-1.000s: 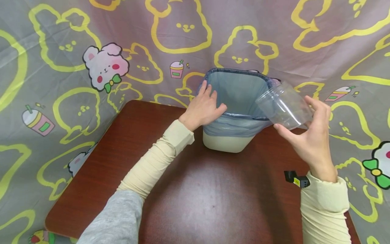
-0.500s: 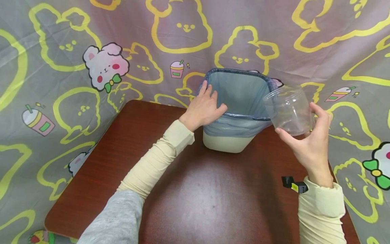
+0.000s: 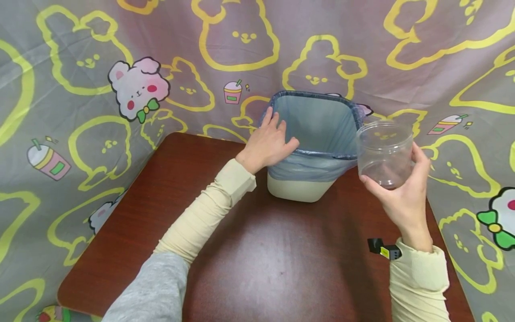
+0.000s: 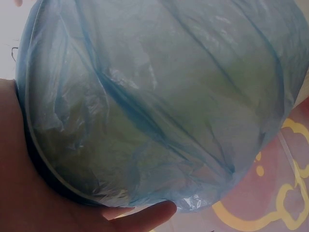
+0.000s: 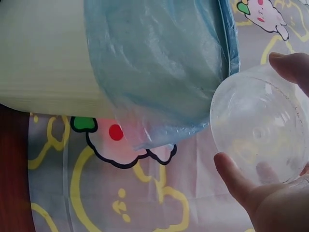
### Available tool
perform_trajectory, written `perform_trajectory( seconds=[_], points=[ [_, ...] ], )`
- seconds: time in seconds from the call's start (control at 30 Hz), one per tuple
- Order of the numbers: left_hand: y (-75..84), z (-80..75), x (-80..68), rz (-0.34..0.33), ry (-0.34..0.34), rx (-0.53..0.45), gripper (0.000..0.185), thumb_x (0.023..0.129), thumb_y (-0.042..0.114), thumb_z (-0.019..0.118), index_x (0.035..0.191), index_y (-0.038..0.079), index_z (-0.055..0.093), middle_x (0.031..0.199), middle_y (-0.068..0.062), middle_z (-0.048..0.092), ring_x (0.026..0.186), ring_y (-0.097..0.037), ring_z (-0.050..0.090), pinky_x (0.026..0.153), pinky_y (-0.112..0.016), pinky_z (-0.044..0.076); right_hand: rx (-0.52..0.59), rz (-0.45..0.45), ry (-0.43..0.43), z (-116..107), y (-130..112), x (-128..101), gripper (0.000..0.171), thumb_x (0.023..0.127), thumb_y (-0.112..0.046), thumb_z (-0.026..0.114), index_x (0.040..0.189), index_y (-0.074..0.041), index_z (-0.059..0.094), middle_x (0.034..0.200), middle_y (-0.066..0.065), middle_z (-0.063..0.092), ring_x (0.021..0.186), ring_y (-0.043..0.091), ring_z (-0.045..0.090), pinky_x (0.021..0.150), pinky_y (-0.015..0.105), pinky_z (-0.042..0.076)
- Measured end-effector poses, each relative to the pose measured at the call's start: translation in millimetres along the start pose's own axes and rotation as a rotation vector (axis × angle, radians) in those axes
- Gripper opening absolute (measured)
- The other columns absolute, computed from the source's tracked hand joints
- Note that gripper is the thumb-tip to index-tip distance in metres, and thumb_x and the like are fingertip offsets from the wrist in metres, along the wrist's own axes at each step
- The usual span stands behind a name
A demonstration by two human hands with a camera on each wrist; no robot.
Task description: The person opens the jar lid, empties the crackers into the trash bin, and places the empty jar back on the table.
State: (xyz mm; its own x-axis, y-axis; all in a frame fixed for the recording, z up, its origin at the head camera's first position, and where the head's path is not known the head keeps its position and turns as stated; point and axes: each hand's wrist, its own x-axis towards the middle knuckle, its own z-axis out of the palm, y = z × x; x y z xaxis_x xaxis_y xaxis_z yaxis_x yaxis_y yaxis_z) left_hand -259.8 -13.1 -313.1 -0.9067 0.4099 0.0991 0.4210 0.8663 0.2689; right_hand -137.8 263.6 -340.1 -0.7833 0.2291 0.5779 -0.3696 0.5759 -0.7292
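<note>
A cream trash bin (image 3: 299,190) stands on the table, its mouth lined with a blue plastic bag (image 3: 318,166) folded over the rim. My left hand (image 3: 266,145) rests on the bin's left rim with fingers spread and fairly straight. At the bin's right side, my right hand (image 3: 402,199) holds a clear plastic jar (image 3: 385,156) between thumb and fingers, upright and above the table. No lid shows on the jar, and nothing can be seen inside it. In the right wrist view the jar's round base (image 5: 258,130) faces the camera, close to the liner (image 5: 159,72).
The dark red-brown wooden table (image 3: 257,268) spreads in front of the bin. Behind and around it hangs a grey cloth (image 3: 173,36) with yellow cartoon outlines. A small black camera (image 3: 384,249) sits on the right wrist.
The jar has turned from tilted toward the bin to upright, and has moved slightly down with my right hand. My left hand has stayed on the rim.
</note>
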Motion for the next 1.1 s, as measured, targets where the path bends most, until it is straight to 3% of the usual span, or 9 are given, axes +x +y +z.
perform_trajectory(
  seconds=[0.33,0.6,1.1],
  points=[
    [-0.5,0.1,-0.4,0.006,0.004,0.0,0.072,0.096,0.051,0.027,0.149,0.002,0.034,0.16,-0.018,0.017,0.151,-0.028,-0.009,0.113,-0.049,0.033,0.016,0.104,-0.028,1,6,-6,0.105,0.06,0.003,0.084,0.145,-0.023,0.029,0.133,-0.011,0.036,0.125,0.007,0.037,0.101,0.019,0.032],
    [-0.6,0.1,0.0,0.009,0.007,0.002,0.072,0.096,0.051,0.028,0.149,0.002,0.034,0.16,-0.018,0.017,0.151,-0.029,-0.008,0.113,-0.05,0.033,0.014,0.169,-0.057,3,6,-11,0.102,0.063,0.003,0.083,0.145,-0.022,0.027,0.127,-0.013,0.04,0.115,0.004,0.044,0.091,0.012,0.038],
    [0.2,-0.4,-0.5,0.002,-0.001,-0.005,0.073,0.095,0.051,0.026,0.149,0.003,0.033,0.161,-0.017,0.016,0.151,-0.027,-0.01,0.113,-0.049,0.034,0.042,0.126,-0.038,9,4,-20,0.097,0.062,0.004,0.083,0.142,-0.021,0.034,0.127,-0.014,0.048,0.118,0.001,0.047,0.089,0.012,0.035]
  ],
)
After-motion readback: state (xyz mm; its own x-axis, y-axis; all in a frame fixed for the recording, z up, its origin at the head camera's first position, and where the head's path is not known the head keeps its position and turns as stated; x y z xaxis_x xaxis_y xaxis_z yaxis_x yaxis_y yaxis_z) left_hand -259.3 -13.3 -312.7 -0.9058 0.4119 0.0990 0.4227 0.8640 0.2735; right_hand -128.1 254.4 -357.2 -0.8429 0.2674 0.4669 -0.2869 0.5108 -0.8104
